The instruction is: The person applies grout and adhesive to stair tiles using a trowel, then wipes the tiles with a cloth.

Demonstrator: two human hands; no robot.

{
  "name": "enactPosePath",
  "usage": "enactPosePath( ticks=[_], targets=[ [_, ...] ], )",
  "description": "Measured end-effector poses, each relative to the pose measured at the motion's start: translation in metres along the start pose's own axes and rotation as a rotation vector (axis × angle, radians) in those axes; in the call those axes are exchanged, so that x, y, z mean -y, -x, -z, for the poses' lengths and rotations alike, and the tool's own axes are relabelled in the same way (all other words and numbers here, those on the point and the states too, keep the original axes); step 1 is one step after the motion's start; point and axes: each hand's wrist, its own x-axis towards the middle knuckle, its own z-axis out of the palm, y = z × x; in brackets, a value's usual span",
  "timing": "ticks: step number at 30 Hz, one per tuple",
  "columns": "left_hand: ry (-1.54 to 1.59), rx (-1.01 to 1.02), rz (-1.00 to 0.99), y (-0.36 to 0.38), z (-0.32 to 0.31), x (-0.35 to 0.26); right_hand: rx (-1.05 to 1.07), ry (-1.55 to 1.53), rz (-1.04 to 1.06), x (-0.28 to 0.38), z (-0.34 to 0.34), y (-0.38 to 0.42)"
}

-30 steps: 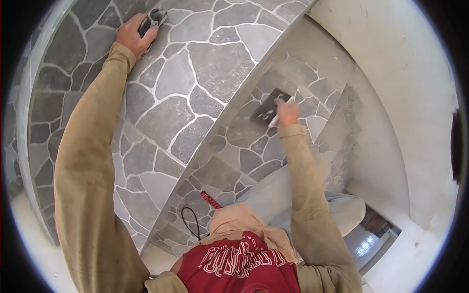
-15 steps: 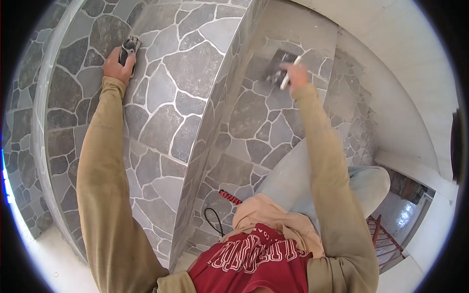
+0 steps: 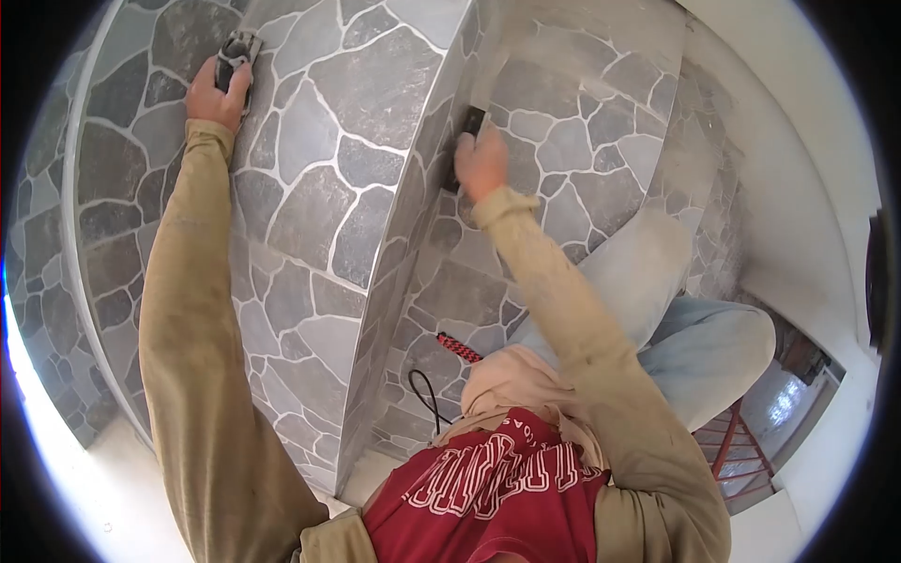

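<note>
High on the left, my left hand [image 3: 214, 98] is wrapped around a dark hand tool with a greyish plate [image 3: 238, 58]. It rests on the upper step [image 3: 310, 141], whose grey stone-pattern tiles have pale joints. My right hand [image 3: 482, 161] grips a flat black float [image 3: 474, 120], tilted on edge along the tiled riser [image 3: 399, 220] where it meets the lower step [image 3: 563, 141]. The right fingers partly hide the float, and its handle is covered by the hand.
A red and black braided handle [image 3: 458, 347] and a dark cord loop [image 3: 427, 394] lie near my waist. My bent legs [image 3: 648, 281] rest on the lower step. A curved pale wall [image 3: 798, 169] rises at right. Red metal bars [image 3: 741, 441] show below an opening.
My right hand has swept left with the float, from the middle of the lower step to the riser, turning it on edge. The left hand shifts slightly up and left in view.
</note>
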Motion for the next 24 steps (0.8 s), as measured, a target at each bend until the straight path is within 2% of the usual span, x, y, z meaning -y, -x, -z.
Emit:
enactPosePath(
  ticks=[1,2,4,7,9,10,12,13,14,16,18,20,21,22,24],
  targets=[
    [-0.014,-0.012,-0.02,0.0,-0.001,0.001,0.057,-0.177,-0.201,-0.005,0.002,-0.011],
    [-0.032,-0.029,-0.044,-0.004,-0.001,0.002,0.068,-0.184,-0.18,-0.008,0.001,-0.023],
    [-0.009,0.012,-0.017,0.002,0.0,0.004,0.057,0.319,0.014,-0.016,0.005,-0.02],
    [0.004,-0.016,-0.025,-0.007,0.0,-0.003,-0.074,0.297,0.053,-0.016,0.046,-0.058],
    [-0.012,0.046,0.02,-0.003,0.003,-0.003,-0.107,0.282,-0.093,0.001,0.067,-0.069],
    [-0.012,0.049,0.022,-0.002,0.004,-0.003,-0.105,0.283,-0.095,0.01,0.066,-0.064],
    [-0.002,0.06,0.029,-0.003,0.004,-0.004,0.187,0.141,-0.099,0.028,0.056,-0.059],
    [0.004,0.055,0.031,-0.002,0.003,-0.006,0.116,0.199,0.003,-0.005,0.025,-0.058],
    [0.009,0.032,0.017,-0.001,0.003,-0.008,0.116,0.203,0.01,-0.013,0.021,-0.059],
    [0.012,0.008,-0.005,-0.004,0.004,-0.007,0.095,0.282,-0.114,-0.017,0.021,-0.064],
    [0.014,0.017,-0.007,-0.002,0.003,-0.004,0.052,0.382,-0.03,-0.019,0.039,-0.071],
    [0.023,0.014,-0.002,0.0,0.003,-0.005,0.074,0.107,-0.227,-0.003,0.056,-0.085],
    [0.03,0.011,-0.009,-0.002,0.003,-0.006,0.141,-0.101,-0.233,-0.005,0.05,-0.087],
    [0.032,0.008,-0.005,-0.001,0.003,-0.005,0.143,-0.097,-0.23,-0.011,0.039,-0.086],
    [0.022,0.015,-0.032,-0.001,0.003,-0.005,0.066,0.296,-0.078,-0.012,0.024,-0.088]
  ],
)
